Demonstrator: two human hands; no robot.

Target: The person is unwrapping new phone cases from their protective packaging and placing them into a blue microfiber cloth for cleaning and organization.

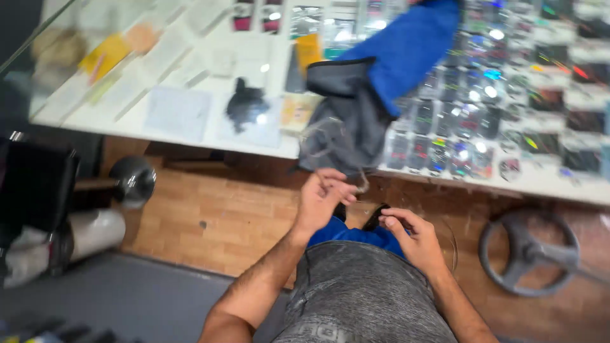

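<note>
A round chrome stool base (132,181) stands on the brick-patterned floor (210,222) at the left, under the edge of the white glass-topped table (178,114). On the table lies a small black crumpled object (246,105), and further right a grey and blue garment (356,114) hangs over the table's front edge. Below it, the person's left hand (321,200) is raised with its fingers (340,190) pinched together on a thin clear wire (365,184), which is blurred. The right hand (410,238) sits lower, above the lap, fingers curled around a small black object (376,215); the grip is hard to judge. A dark wheel-shaped base (528,253) rests on the floor at the right.
</note>
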